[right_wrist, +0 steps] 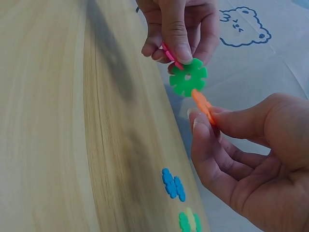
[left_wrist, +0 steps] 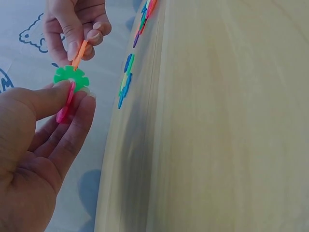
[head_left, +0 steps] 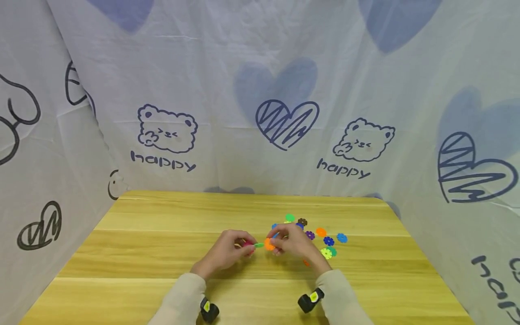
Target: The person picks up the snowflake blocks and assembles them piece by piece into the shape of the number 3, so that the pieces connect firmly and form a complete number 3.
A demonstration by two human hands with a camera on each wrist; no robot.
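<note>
My left hand pinches a pink notched plastic disc between thumb and fingers. Joined edge-on to that pink piece is a green snowflake disc, with slots around its rim and a small hole in its middle. An orange disc is pinched by my right hand, its edge right at a slot of the green disc in both wrist views. Both hands are held close together above the wooden table, and the fingers partly cover the pink and orange discs.
On the wooden table, several loose discs lie to the right and behind my right hand, among them a brown disc, a purple disc, a blue disc and a yellow-green disc. A printed white curtain surrounds the table.
</note>
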